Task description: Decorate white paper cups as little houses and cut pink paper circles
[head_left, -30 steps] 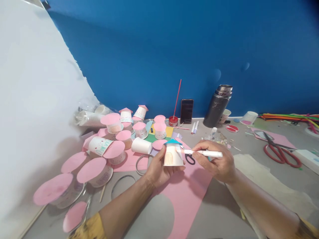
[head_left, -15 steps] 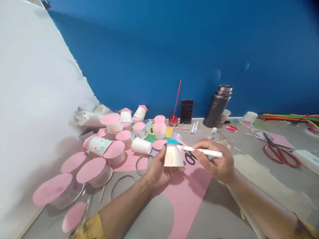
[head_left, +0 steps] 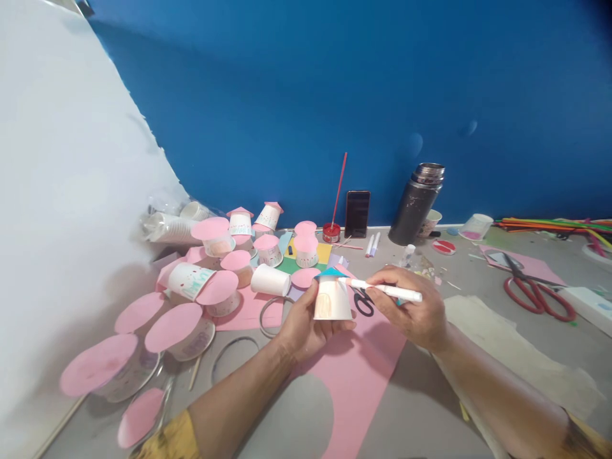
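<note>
Gripping the marker [head_left: 399,292], the right hand [head_left: 414,309] aims its long axis left at the cup [head_left: 333,303], clasped by the left hand [head_left: 302,328].

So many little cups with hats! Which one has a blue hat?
The cup in the left hand: its hat is blue, while the other hats in view are pink.
</note>
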The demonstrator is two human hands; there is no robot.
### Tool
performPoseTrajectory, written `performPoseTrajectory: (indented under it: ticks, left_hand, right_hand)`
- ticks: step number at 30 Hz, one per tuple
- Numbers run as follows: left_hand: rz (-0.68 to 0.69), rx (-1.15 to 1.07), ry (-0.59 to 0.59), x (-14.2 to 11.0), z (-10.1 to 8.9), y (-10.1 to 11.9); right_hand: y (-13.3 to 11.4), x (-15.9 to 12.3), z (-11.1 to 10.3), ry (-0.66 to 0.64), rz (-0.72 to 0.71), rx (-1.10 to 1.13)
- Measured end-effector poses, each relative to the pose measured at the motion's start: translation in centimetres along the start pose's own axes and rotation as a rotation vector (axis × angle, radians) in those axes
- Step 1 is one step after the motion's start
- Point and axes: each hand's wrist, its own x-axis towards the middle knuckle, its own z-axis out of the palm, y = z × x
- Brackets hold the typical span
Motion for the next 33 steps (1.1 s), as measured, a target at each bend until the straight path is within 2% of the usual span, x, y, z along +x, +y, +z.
performPoseTrajectory:
  ticks: [6, 21, 33]
  left_hand:
    - [-0.009, 0.008, 0.006, 0.05, -0.10, 0.08]
    - [-0.008, 0.001, -0.064, 0.10, -0.57, 0.03]
    - [-0.024, -0.038, -0.041, -0.11, -0.01, 0.37]
  right_hand:
    - [0.03, -0.14, 0.03, -0.003, 0.012, -0.008]
    - [0.16, -0.32, -0.05, -0.007, 0.035, -0.036]
    - [0.35, -0.53, -0.20, -0.002, 0.063, -0.020]
